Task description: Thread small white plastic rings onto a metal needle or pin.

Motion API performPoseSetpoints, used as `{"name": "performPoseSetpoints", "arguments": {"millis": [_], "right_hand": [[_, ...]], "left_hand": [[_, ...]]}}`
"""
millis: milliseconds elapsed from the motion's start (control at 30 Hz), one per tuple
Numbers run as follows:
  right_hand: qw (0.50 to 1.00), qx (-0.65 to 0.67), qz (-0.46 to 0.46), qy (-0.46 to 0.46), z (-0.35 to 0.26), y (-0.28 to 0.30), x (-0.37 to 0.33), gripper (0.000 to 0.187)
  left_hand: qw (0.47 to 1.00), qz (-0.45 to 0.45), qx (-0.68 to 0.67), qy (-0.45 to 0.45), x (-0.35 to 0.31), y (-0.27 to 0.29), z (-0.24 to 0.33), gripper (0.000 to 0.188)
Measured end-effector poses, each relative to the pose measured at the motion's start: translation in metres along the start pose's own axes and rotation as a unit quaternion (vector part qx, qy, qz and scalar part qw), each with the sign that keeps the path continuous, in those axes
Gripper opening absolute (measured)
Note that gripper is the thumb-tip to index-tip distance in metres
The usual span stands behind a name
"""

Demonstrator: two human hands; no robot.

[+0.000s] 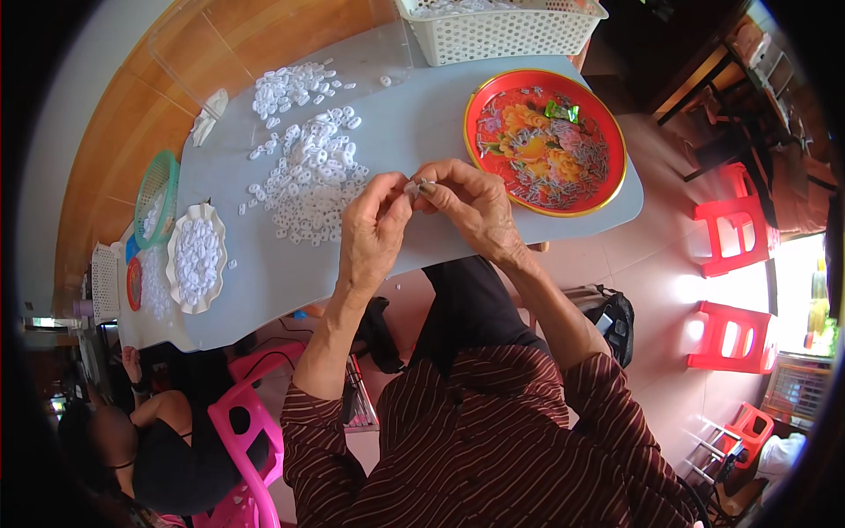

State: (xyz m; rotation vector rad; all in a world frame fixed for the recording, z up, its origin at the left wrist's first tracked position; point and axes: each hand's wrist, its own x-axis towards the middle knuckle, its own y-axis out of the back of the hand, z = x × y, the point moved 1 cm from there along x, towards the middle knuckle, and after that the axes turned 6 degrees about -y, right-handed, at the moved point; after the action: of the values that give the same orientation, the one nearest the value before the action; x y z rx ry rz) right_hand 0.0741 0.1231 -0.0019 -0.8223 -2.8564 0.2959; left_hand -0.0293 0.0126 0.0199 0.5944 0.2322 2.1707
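Over the table's front edge, my left hand (pixel 374 229) and my right hand (pixel 475 204) meet fingertip to fingertip. Both pinch a small whitish piece (pixel 414 187), mostly covered by the fingers; its exact kind cannot be made out. Just beyond my left hand spread heaps of small white plastic parts (pixel 321 154), larger oval ones farther back and smaller ones (pixel 308 207) nearer. To the right of my right hand lies a round red tray (pixel 616 180) with a gold rim and flower pattern. Many small metallic pins (pixel 591 164) are scattered in it, along with a green wrapper (pixel 562 112).
A white perforated basket (pixel 502 37) stands at the far edge. On the left are a scalloped white dish (pixel 220 290) of white parts and a green basket (pixel 167 180). Another person (pixel 158 440) sits at lower left by a pink chair (pixel 251 449). Red stools (pixel 731 339) stand at right.
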Motion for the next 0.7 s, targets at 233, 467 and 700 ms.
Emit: {"name": "performPoseSetpoints", "arguments": {"millis": [233, 467, 700], "right_hand": [[0.999, -0.047, -0.007, -0.007, -0.006, -0.001, -0.001, 0.012], [0.998, -0.037, -0.025, -0.033, -0.002, 0.000, -0.002, 0.012], [0.998, -0.059, -0.007, -0.019, -0.008, -0.005, -0.001, 0.015]], "left_hand": [[0.993, 0.044, -0.113, 0.010, -0.003, 0.000, -0.010, 0.014], [0.981, 0.073, -0.178, 0.015, 0.004, 0.002, -0.016, 0.013], [0.949, 0.052, -0.306, 0.061, 0.010, 0.005, -0.024, 0.015]]}}
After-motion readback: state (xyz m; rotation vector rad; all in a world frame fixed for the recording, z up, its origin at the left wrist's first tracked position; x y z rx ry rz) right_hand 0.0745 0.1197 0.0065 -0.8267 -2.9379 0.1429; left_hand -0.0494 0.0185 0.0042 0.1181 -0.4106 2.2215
